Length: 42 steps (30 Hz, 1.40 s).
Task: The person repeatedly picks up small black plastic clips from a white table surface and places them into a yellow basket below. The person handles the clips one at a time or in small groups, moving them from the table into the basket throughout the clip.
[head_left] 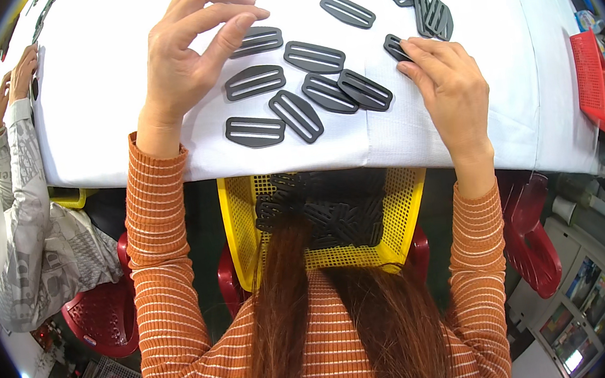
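Note:
Black plastic strap slider buckles, each with long slots, lie flat on the white tablecloth before me. My left hand [194, 46] hovers beside one slider buckle [263, 40], thumb and fingers apart with nothing between them; the hand hides part of that buckle. Thumb and fingertips of my right hand [450, 83] close on the near end of another slider buckle [394, 47]. Several loose buckles lie between my hands, among them an overlapping pair, whose upper buckle [365, 90] rests on its neighbour [327, 92]. A single slider buckle [348, 10] lies farther off.
A yellow basket [240, 224] full of black buckles sits at my lap, below the edge of the tablecloth [299, 158]. More buckles [437, 17] are heaped at the far right. A red basket [589, 81] stands at the right edge. Another person's hand [22, 74] is at the left edge.

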{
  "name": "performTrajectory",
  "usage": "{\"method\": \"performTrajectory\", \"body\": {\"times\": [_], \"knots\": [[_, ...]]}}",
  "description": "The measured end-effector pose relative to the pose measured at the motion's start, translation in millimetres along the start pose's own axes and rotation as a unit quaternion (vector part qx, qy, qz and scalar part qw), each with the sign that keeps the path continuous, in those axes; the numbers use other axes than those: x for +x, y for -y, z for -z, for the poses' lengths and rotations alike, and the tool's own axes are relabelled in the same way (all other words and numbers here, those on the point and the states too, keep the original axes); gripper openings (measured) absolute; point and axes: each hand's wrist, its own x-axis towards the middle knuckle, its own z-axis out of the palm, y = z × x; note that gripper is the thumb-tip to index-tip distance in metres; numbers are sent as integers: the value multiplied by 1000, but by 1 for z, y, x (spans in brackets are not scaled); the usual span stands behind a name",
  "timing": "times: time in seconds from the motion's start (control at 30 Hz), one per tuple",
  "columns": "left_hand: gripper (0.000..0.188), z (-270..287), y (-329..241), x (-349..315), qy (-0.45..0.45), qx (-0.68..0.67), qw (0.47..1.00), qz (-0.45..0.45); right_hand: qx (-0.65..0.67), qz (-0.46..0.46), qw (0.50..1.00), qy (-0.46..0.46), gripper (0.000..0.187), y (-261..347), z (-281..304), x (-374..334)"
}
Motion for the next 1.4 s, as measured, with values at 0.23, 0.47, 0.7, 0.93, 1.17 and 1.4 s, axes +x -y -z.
{"method": "performTrajectory", "body": {"times": [0.23,0.47,0.7,0.93,1.17,1.4], "knots": [[11,-6,4,-3,-33,-7,999,23,179,-184,966,20,15,1,3,5],[13,4,12,-7,-38,12,998,43,152,-203,965,74,26,-17,45,-27],[17,-3,14,-9,-41,3,997,71,4,-75,997,8,18,-3,38,-48],[26,9,-19,-29,6,49,995,90,154,-224,962,38,17,-4,39,-47],[38,29,-25,-65,38,62,980,183,169,-192,967,24,22,3,41,-54],[43,22,-47,-64,74,83,981,156,182,-156,971,6,28,17,43,-58]]}}
